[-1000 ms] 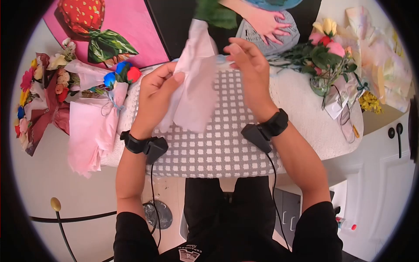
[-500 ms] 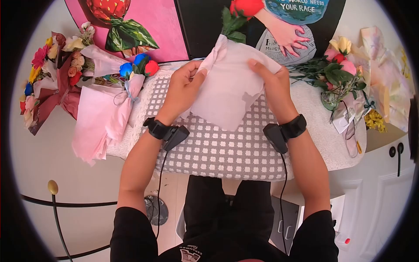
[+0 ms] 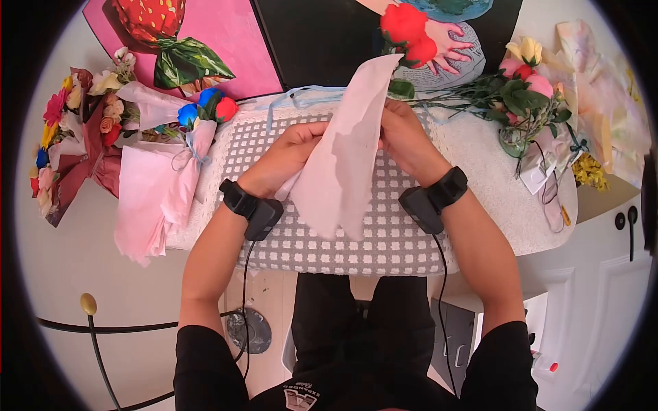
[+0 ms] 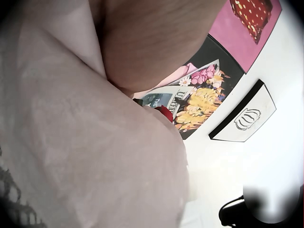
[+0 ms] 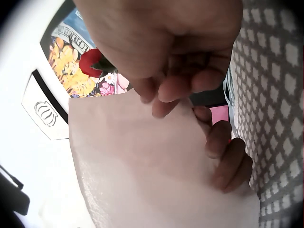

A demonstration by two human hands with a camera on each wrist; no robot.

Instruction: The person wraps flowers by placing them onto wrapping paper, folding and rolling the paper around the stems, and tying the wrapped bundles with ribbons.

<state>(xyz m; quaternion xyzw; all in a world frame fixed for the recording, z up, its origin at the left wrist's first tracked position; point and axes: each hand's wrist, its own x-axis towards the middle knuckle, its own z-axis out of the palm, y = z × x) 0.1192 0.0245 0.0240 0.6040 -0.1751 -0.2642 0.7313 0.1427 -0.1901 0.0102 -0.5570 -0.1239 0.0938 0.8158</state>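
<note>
A sheet of pale pink wrapping paper stands folded between both hands in the head view, its lower corners hanging over the checked cloth. Red artificial roses with green leaves rise behind its top; their stems are hidden by the paper. My left hand grips the paper's left side, and its curled fingers show against the sheet in the right wrist view. With bent fingers, my right hand pinches the paper's right edge below the leaves. In the left wrist view the paper covers much of the scene.
Under the hands lies a grey-and-white checked cloth on a white table. Wrapped bouquets lie at the left. Loose flowers with long stems and a glass vase stand at the right. Painted canvases lean behind.
My right hand, apart from the paper at first, took its right side, with the sheet spread wide. Now the sheet is turned inward and narrower, and more of the red roses shows.
</note>
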